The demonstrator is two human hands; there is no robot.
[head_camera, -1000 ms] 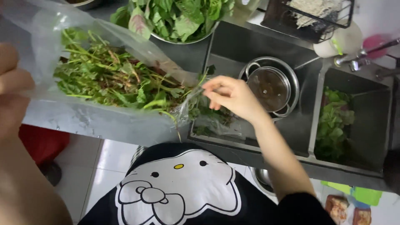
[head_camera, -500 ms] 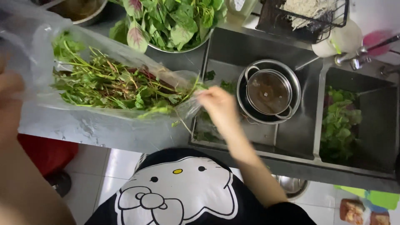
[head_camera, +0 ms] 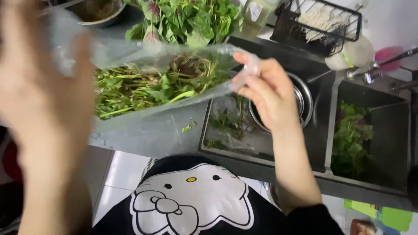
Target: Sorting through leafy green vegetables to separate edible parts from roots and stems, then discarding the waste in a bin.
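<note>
A clear plastic bag full of green leafy stems hangs in the air over the counter's edge. My right hand pinches the bag's right end above the left sink basin. My left hand, blurred and close to the camera, grips the bag's left end. The greens inside lie lengthwise, with some reddish leaves among them.
A bowl of leafy greens stands on the counter behind the bag. A metal pot sits in the left sink basin, greens lie in the right basin. A black wire rack and tap are at the back right.
Both hands have lifted the bag higher. My right hand moved up to the bag's right end, and my left hand rose close to the camera.
</note>
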